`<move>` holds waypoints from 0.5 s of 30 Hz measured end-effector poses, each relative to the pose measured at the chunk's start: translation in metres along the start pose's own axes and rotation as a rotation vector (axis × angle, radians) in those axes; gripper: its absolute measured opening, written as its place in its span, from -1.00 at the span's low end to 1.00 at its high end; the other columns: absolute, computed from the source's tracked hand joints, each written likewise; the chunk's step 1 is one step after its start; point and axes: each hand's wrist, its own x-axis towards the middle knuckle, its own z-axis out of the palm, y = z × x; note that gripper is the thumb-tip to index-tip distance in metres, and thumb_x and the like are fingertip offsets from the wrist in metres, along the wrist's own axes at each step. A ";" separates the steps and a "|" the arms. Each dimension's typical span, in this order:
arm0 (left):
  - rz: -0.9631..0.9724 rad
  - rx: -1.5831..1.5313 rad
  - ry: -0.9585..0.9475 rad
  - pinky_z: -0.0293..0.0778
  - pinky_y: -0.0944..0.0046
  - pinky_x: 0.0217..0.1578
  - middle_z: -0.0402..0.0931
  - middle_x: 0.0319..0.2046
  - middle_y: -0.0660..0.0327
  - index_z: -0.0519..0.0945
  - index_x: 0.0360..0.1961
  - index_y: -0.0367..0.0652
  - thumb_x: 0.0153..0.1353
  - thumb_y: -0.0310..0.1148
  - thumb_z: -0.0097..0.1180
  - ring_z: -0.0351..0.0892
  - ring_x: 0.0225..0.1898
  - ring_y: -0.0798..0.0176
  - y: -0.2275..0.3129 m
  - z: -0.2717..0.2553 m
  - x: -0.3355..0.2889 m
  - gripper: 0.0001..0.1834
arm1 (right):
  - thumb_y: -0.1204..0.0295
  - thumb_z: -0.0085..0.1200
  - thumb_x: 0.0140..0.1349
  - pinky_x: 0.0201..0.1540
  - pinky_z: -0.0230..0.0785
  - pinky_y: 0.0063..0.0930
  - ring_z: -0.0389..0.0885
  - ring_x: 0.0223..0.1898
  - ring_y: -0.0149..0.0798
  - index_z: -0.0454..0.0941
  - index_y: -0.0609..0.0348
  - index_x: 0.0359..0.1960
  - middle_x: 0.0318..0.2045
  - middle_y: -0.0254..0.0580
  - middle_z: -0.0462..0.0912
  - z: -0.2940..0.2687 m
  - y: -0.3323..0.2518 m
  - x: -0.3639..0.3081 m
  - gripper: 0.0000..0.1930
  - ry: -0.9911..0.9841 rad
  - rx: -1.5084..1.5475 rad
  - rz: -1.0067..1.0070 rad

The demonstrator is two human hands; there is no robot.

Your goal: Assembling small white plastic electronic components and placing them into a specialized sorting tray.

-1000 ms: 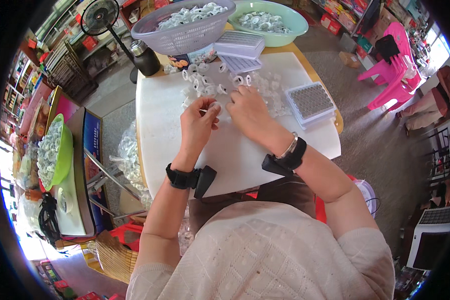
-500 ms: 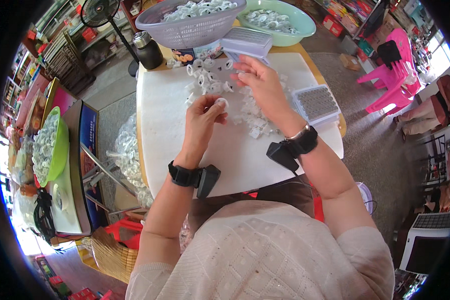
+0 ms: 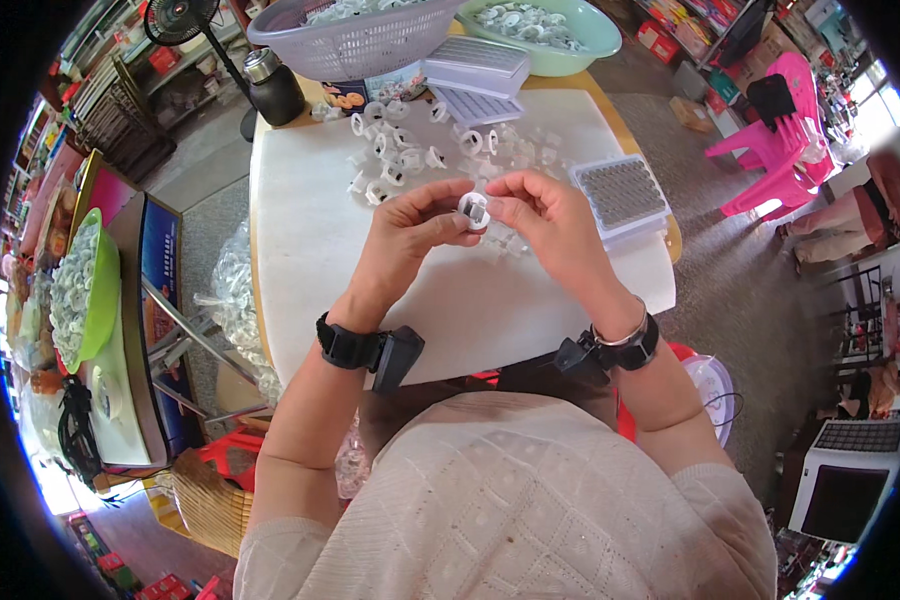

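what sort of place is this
Probably a small shop doubling as a workspace: goods crowd a shelf at upper right, while small white parts fill a basket and lie scattered on the table.

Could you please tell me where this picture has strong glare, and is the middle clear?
In the head view, daylight glare whites out the bright opening at far right; in the head view, fisheye bending and a dark border affect the rim; in the head view, the left hand, right hand and white round piece look fairly sharp.
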 end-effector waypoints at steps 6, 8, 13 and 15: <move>0.017 0.112 -0.066 0.58 0.33 -0.17 0.57 -0.21 0.10 0.50 -0.02 -0.36 0.23 -0.53 0.05 0.62 -0.25 0.27 0.002 0.004 -0.004 -0.71 | 0.49 0.08 0.18 -0.36 0.32 -0.65 0.46 -0.43 -0.55 0.57 0.27 -0.25 -0.44 -0.35 0.60 -0.007 0.001 -0.010 -0.85 0.007 0.004 0.054; -0.035 -0.008 -0.058 0.58 0.33 -0.18 0.57 -0.25 0.12 0.49 -0.01 -0.37 0.29 -0.45 0.00 0.61 -0.27 0.28 0.000 0.001 -0.004 -0.71 | 0.50 0.06 0.18 -0.35 0.30 -0.69 0.44 -0.41 -0.60 0.57 0.27 -0.25 -0.43 -0.40 0.58 -0.008 -0.002 -0.013 -0.86 -0.011 0.045 0.099; -0.166 -0.102 -0.153 0.57 0.33 -0.23 0.54 -0.19 0.11 0.41 0.07 -0.39 0.32 -0.37 -0.05 0.61 -0.27 0.27 0.002 0.004 -0.003 -0.63 | 0.45 0.11 0.16 -0.38 0.30 -0.64 0.43 -0.46 -0.56 0.57 0.29 -0.29 -0.50 -0.37 0.56 -0.007 0.001 -0.015 -0.84 0.021 0.076 0.050; -0.237 -0.154 -0.229 0.57 0.35 -0.24 0.53 -0.19 0.11 0.38 0.10 -0.39 0.33 -0.36 -0.05 0.61 -0.27 0.26 0.005 0.005 -0.004 -0.61 | 0.45 0.11 0.15 -0.38 0.30 -0.64 0.44 -0.45 -0.56 0.57 0.28 -0.28 -0.50 -0.36 0.57 -0.006 -0.003 -0.014 -0.84 0.029 0.053 0.043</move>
